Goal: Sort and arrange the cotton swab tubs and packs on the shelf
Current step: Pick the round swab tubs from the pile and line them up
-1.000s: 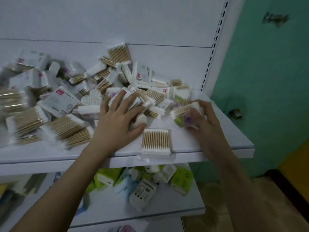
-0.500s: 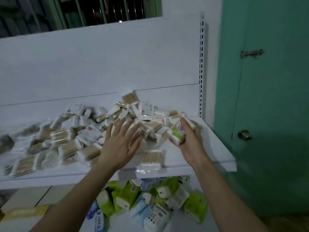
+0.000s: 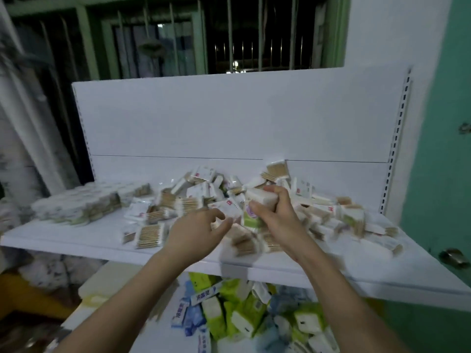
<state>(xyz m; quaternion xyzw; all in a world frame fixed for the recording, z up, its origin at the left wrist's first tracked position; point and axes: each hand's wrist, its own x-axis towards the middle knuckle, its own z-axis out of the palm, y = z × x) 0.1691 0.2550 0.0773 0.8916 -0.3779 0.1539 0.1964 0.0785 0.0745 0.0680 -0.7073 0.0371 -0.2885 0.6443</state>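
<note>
The right hand (image 3: 276, 215) is lifted a little above the white shelf (image 3: 76, 244), its fingers curled round a cotton swab pack (image 3: 256, 208) with a green and purple label, held upright over the middle of the heap. The left hand (image 3: 196, 231) hovers just beside it, to the left and slightly nearer, with fingers loosely bent and spread and nothing in them; the fingertips are close to the held pack, but whether they touch it I cannot tell.

Under and behind both hands lies a loose pile of swab packs (image 3: 198, 200), spreading from the middle of the shelf out to the right end. Most lie flat or tilted at odd angles, and one wooden-stick pack (image 3: 276, 170) leans against the white back panel (image 3: 229, 118). On the far left of the shelf a neat row of packs (image 3: 84, 205) stands together, apart from the heap.

On the lower shelf, green and blue tissue packs (image 3: 244, 317) are heaped. To the right is a green door (image 3: 443, 149), and above the back panel a barred window (image 3: 178, 34).
</note>
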